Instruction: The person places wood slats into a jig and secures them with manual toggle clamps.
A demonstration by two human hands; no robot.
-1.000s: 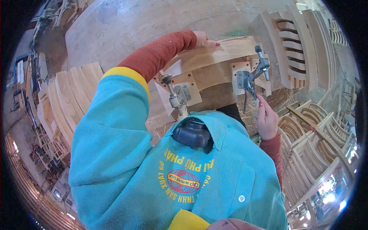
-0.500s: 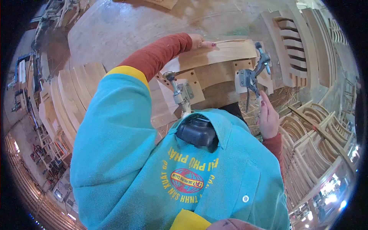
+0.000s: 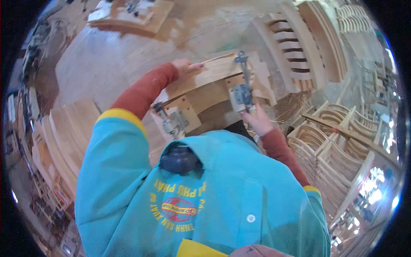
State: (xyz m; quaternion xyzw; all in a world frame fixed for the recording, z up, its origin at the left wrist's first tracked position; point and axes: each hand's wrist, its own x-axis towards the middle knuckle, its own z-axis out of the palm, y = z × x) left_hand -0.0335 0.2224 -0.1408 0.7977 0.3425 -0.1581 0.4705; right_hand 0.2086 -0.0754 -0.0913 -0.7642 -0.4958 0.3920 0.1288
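A pale curved wooden board [image 3: 209,73] lies on a wooden jig fitted with two metal toggle clamps. My left hand [image 3: 185,66] is closed on the board's far edge, left of its middle. The right toggle clamp [image 3: 243,92] sits on a light mounting plate, its arm reaching over the board's right end. My right hand [image 3: 258,121] is closed around the lower end of that clamp's handle; part of the grip is blurred. The left toggle clamp [image 3: 174,122] stands on its own plate [image 3: 184,109] near my body, with neither hand touching it.
Curved slats [image 3: 291,49] and stacked curved boards [image 3: 323,43] lie at the right. Bent wooden frames [image 3: 338,141] are piled lower right. More boards [image 3: 68,137] stand at the left. Another jig [image 3: 132,17] sits at the far side of the worktable [image 3: 111,55].
The view has shifted, so the jig and hands appear further left. My right hand has gone from a pointing finger beside the right clamp to closing on its handle. The clamp's arm has swung.
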